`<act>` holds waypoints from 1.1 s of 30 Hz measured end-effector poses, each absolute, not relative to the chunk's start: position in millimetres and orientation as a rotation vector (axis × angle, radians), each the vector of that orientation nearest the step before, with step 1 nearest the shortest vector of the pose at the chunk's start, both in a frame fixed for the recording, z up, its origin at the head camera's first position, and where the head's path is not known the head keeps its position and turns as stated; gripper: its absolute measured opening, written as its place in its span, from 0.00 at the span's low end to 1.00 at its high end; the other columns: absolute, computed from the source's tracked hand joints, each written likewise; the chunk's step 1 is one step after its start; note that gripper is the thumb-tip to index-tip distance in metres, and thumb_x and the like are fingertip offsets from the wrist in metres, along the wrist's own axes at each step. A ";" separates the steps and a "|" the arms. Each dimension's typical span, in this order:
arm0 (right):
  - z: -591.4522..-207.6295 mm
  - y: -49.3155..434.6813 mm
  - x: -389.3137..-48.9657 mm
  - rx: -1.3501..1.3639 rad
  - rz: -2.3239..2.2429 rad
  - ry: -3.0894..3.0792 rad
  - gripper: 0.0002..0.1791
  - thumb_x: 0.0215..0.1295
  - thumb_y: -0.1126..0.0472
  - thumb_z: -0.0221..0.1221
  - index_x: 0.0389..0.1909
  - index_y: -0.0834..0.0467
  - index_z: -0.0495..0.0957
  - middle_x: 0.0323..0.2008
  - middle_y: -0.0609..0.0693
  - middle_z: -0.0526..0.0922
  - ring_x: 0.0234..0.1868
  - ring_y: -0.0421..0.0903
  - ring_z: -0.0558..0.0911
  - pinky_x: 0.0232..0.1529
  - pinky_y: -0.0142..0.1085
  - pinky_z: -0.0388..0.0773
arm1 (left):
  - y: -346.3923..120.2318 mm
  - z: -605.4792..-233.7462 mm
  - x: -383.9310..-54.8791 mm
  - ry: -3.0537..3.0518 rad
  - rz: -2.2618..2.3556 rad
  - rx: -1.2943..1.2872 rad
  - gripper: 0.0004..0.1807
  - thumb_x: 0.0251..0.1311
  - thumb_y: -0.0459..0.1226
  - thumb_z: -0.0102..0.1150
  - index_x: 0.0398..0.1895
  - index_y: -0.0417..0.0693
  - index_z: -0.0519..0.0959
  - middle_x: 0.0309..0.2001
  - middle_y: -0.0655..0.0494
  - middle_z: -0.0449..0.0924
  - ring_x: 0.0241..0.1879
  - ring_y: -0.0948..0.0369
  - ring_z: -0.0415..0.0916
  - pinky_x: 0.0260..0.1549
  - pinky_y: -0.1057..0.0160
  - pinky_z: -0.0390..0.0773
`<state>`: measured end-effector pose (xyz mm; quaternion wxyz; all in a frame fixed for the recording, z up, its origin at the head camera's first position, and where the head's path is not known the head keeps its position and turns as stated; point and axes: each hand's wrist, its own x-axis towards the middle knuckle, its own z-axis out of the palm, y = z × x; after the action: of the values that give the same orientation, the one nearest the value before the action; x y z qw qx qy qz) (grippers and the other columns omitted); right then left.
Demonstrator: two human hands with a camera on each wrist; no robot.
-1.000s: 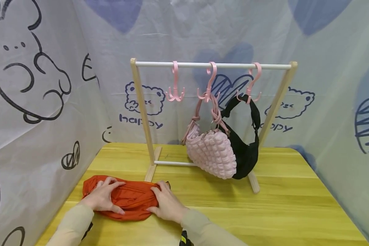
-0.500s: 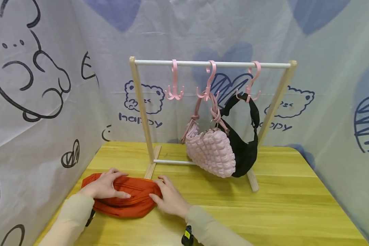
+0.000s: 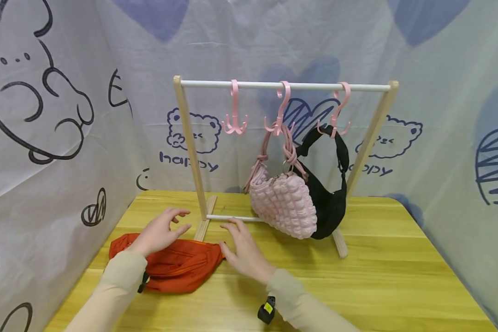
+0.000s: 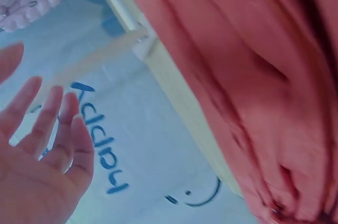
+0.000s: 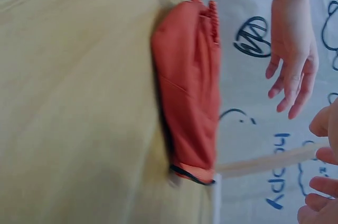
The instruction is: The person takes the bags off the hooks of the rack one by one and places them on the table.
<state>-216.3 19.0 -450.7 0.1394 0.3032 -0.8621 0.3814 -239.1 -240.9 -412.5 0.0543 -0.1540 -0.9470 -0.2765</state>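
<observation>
An orange-red fabric bag (image 3: 182, 267) with a zipper lies on the table at the front left. Above its back edge, my left hand (image 3: 159, 233) hovers with relaxed fingers and holds nothing. My right hand (image 3: 246, 253) is just beyond the bag's right end, its fingers loosely bent and nothing in them. In the right wrist view the red bag (image 5: 187, 86) lies apart from both hands, with a twisted orange cord at one end. The left wrist view shows the bag's folds (image 4: 248, 76) close up beside the spread left hand (image 4: 47, 155).
A rack with wooden legs and a white bar (image 3: 257, 85) stands at the back. A pink hook (image 3: 234, 117) hangs at left. A puffy pink bag (image 3: 284, 203) and a black bag (image 3: 332, 207) hang from the other two hooks. Printed cloth surrounds the wooden table (image 3: 382, 267).
Both hands have let go of the red bag and risen away from it, toward the rack. The bag stays on the table, slightly reshaped.
</observation>
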 end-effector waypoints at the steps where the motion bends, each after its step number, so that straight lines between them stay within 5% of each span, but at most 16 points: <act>1: -448.3 21.3 -217.5 0.867 1.108 -2.464 0.23 0.68 0.63 0.61 0.63 0.63 0.73 0.66 0.63 0.70 0.68 0.60 0.72 0.68 0.55 0.71 | -237.5 -411.0 -240.4 -2.851 -0.849 -0.462 0.22 0.70 0.43 0.60 0.64 0.46 0.76 0.60 0.44 0.77 0.53 0.47 0.77 0.50 0.43 0.78; 18: -390.8 75.5 -227.6 0.733 1.040 -2.146 0.23 0.63 0.69 0.62 0.60 0.63 0.75 0.64 0.65 0.72 0.66 0.59 0.73 0.67 0.53 0.71 | -178.7 -401.5 -253.1 -2.518 -0.918 -0.451 0.20 0.66 0.32 0.59 0.61 0.44 0.77 0.55 0.45 0.79 0.48 0.50 0.79 0.44 0.51 0.78; 29: -376.8 112.0 -233.8 0.630 0.994 -1.929 0.22 0.58 0.74 0.61 0.56 0.67 0.74 0.64 0.67 0.69 0.69 0.60 0.69 0.72 0.46 0.66 | -143.7 -402.0 -253.9 -2.469 -0.864 -0.535 0.24 0.64 0.31 0.60 0.65 0.48 0.74 0.58 0.48 0.77 0.53 0.49 0.78 0.50 0.49 0.81; 33: -377.3 125.1 -236.6 0.556 1.006 -1.883 0.24 0.58 0.74 0.60 0.58 0.67 0.73 0.64 0.69 0.68 0.68 0.61 0.67 0.70 0.52 0.65 | -129.5 -402.7 -253.9 -2.462 -0.873 -0.554 0.25 0.65 0.31 0.60 0.67 0.49 0.73 0.59 0.49 0.76 0.54 0.49 0.79 0.49 0.49 0.82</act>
<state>-236.6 125.1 -377.3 0.4509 0.2248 -0.7619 0.4069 -253.9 -129.5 -402.7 0.2337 -0.2018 -0.8965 -0.3178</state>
